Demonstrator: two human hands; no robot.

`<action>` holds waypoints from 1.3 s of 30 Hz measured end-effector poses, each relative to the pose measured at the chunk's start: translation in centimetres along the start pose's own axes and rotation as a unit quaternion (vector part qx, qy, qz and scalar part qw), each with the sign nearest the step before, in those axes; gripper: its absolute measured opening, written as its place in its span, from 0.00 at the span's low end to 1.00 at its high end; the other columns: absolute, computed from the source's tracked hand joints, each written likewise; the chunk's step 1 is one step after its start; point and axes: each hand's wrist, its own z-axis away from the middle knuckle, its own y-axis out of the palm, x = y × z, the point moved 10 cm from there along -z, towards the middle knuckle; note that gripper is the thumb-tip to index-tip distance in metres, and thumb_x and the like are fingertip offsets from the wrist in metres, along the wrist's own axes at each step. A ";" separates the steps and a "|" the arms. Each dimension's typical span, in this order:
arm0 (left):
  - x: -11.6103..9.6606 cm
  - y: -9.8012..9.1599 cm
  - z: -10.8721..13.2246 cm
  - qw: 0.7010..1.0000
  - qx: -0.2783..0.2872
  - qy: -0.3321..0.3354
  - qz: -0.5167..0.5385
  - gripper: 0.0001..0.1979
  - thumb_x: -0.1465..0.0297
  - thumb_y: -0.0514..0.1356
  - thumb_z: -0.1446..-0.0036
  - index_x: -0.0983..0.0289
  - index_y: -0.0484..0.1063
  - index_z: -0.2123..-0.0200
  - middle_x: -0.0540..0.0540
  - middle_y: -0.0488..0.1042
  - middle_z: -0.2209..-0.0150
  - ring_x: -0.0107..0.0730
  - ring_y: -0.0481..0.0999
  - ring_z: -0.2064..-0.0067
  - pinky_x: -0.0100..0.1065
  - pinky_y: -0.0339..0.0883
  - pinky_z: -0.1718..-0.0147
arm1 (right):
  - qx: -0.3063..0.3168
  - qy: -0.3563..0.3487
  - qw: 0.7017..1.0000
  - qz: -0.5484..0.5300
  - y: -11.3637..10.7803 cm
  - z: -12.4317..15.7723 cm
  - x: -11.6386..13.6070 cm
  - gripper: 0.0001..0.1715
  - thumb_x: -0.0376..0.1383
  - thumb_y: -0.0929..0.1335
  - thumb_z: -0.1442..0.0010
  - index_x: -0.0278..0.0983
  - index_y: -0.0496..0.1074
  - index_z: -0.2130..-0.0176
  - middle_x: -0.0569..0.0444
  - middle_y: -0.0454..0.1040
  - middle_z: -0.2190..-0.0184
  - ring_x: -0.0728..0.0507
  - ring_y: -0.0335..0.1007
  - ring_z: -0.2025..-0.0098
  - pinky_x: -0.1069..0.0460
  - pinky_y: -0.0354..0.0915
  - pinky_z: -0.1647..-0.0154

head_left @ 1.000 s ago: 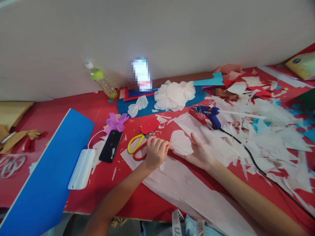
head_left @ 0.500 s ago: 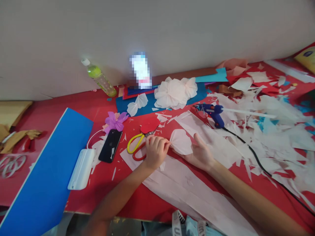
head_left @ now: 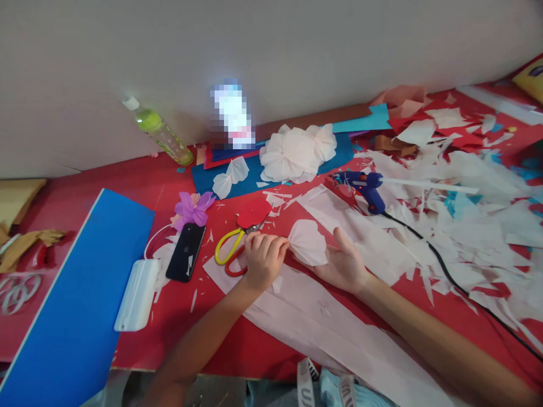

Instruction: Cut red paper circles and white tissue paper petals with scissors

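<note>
A pale pink crepe-paper petal (head_left: pixel 309 243) is pinched at its narrow end by the closed fingertips of my left hand (head_left: pixel 265 261). Palm up, my right hand (head_left: pixel 341 263) lies open against the petal's wide side, thumb raised; the petal covers part of its fingers. Beside my left hand are scissors (head_left: pixel 229 246) with one yellow and one red handle, their blades near a red paper piece (head_left: pixel 253 213). Beneath both hands stretches a long pale pink paper strip (head_left: pixel 322 316).
Behind lie a ruffled pale paper flower (head_left: pixel 292 152) and a small two-lobed piece (head_left: pixel 230 177). A blue glue gun (head_left: pixel 367 189) trails a black cord among paper scraps (head_left: pixel 475 226). Leftward are a black phone (head_left: pixel 186 251), purple flower (head_left: pixel 194 208), white device (head_left: pixel 138 295), blue board (head_left: pixel 85 299) and bottle (head_left: pixel 163 133).
The view has shifted a little, so most things sit slightly farther left. Both hands keep nearly the same pose around the petal, which looks slightly turned.
</note>
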 end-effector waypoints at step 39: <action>-0.9 -0.4 -0.1 0.998 -0.009 0.043 -0.034 0.03 0.75 0.58 0.44 0.61 0.69 0.69 0.49 0.72 0.76 0.30 0.68 0.70 0.38 0.58 0.57 | -0.019 -0.020 0.999 0.019 0.2 0.1 1.4 0.35 0.57 0.54 0.41 0.37 0.66 0.48 0.47 0.71 0.50 0.39 0.61 0.43 0.42 0.54 0.42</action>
